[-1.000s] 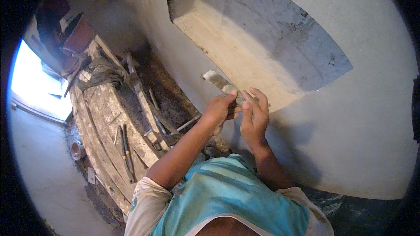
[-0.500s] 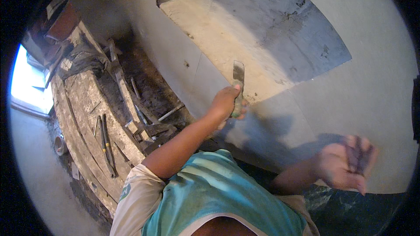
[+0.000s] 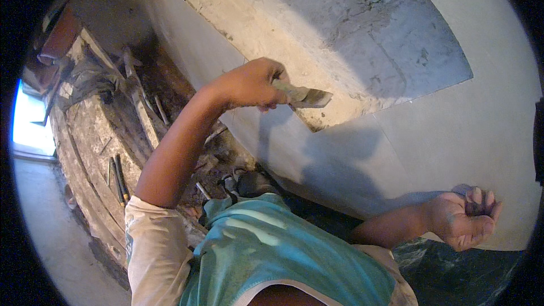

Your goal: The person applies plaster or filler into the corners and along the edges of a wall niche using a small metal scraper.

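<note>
My left hand (image 3: 255, 84) is closed round the handle of a putty knife (image 3: 313, 98), its handle crusted greenish-grey. The flat blade points right, over the near corner of a rectangular recess (image 3: 283, 39) in the grey wall. Sandy-coloured and brightly lit on its near side, the recess has a rough grey back surface with cracks and patches. Far to the right, my right hand (image 3: 462, 218) is by the smooth grey wall surface (image 3: 419, 136). Its fingers are loosely curled and a little apart, and I see nothing held in them.
On the left stands a rough plank platform (image 3: 93, 130) with dark-handled pliers or cutters (image 3: 120, 178) on it. A dark cloth (image 3: 90, 82) and a reddish container (image 3: 59, 37) are at its far end. Wooden pieces (image 3: 141, 102) lie beside it above dirty ground. A dark green slab (image 3: 453, 272) is at lower right.
My left hand has moved up and left, and the putty knife has turned from pointing away to pointing right. My right hand has shifted slightly right. The view has shifted a little.
</note>
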`<state>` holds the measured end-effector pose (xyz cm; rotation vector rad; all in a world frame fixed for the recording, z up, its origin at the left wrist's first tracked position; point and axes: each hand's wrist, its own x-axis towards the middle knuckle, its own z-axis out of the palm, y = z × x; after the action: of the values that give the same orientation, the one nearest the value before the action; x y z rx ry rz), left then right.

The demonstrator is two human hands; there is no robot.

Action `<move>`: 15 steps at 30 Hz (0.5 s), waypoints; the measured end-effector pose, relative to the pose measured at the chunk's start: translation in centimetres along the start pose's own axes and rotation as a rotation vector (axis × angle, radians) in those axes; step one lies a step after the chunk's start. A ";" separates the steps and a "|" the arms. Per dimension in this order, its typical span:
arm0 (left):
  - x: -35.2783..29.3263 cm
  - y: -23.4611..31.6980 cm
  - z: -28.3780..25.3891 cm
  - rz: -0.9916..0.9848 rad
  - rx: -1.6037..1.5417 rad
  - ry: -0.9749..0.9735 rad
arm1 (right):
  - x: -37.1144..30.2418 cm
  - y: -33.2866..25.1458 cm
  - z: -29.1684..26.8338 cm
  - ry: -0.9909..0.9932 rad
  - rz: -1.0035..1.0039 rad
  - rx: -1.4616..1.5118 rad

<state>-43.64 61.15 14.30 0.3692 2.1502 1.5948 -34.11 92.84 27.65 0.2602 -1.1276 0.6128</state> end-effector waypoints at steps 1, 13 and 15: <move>0.7 0.1 0.1 0.032 0.018 -0.009 | 0.1 -0.1 0.0 -0.010 -0.007 0.009; 9.3 -0.1 5.3 0.465 -0.140 0.491 | -0.4 -0.9 1.5 0.000 0.021 0.067; 10.4 -1.2 6.3 0.556 -0.320 0.469 | -0.3 -0.9 1.7 -0.004 0.021 0.101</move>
<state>-49.57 70.85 9.76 0.5670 2.1669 2.5116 -35.01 91.12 28.17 0.3370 -1.1058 0.6897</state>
